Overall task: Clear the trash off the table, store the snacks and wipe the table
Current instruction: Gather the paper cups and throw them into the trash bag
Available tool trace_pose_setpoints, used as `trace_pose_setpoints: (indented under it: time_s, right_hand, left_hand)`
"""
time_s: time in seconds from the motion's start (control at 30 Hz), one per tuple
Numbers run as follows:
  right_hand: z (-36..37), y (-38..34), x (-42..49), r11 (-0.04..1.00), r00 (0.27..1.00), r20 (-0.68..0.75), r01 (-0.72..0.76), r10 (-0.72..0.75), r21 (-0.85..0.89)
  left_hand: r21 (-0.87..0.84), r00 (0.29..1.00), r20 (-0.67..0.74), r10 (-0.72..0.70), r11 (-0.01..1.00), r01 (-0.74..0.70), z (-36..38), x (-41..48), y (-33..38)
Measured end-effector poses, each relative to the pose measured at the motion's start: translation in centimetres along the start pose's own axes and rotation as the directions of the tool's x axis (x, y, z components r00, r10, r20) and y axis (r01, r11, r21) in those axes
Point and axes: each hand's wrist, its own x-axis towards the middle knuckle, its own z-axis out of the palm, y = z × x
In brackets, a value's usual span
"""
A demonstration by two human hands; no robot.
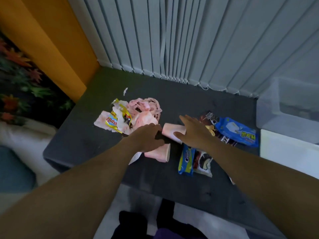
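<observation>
While stretched over the dark table (89, 135): hands at pink tissue

Right hand (193, 131): spread wide, on folded pink tissue (168, 131). Left hand (148, 138): fingers bent down over second tissue (158, 154), grip unclear. Trash pile (131, 116) just behind left hand. Snack packs (236, 131) right of hands, near clear bin (284, 107).

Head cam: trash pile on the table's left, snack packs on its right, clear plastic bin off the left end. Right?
No: the clear plastic bin stands off the right end of the table, beyond the snack packs, as the head view shows. The trash pile on the left and the snacks on the right are correct.
</observation>
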Motion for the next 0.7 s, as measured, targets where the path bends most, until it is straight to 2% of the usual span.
trace_pose_setpoints:
  time_s: [0.07, 0.2, 0.37, 0.47, 0.6, 0.7]
  right_hand:
    - [1.1, 0.3, 0.0, 1.0, 1.0, 0.013, 0.015, -0.015, 0.007]
    - [2.4, 0.3, -0.2, 0.999, 1.0, -0.004, 0.002, -0.002, 0.043]
    - [3.0, 0.1, -0.1, 0.996, 0.999, -0.034, -0.021, 0.024, 0.082]
    - [2.5, 0.0, 0.0, 0.996, 0.998, -0.056, -0.03, 0.034, 0.082]
    - [1.0, -0.7, 0.1, 0.994, 0.993, -0.105, -0.033, 0.044, 0.101]
    - [-0.4, -1.5, 0.1, 0.988, 0.99, -0.133, -0.035, 0.056, 0.15]
  left_hand:
    - [0.012, 0.995, 0.093, 0.024, 1.0, -0.025, 1.4, 0.0, -0.3]
    - [0.179, 0.981, 0.187, 0.05, 0.98, -0.084, 3.7, 0.1, -1.2]
    - [0.193, 0.993, 0.09, 0.079, 0.977, -0.095, 4.8, 0.6, -1.9]
    - [0.132, 0.997, 0.03, 0.071, 0.988, -0.074, 4.1, 0.3, -1.7]
    - [-0.103, 1.0, -0.028, 0.008, 0.995, -0.01, 3.0, -0.5, -1.8]
    - [-0.181, 0.996, -0.077, -0.042, 0.983, 0.028, 1.6, -1.3, -2.1]
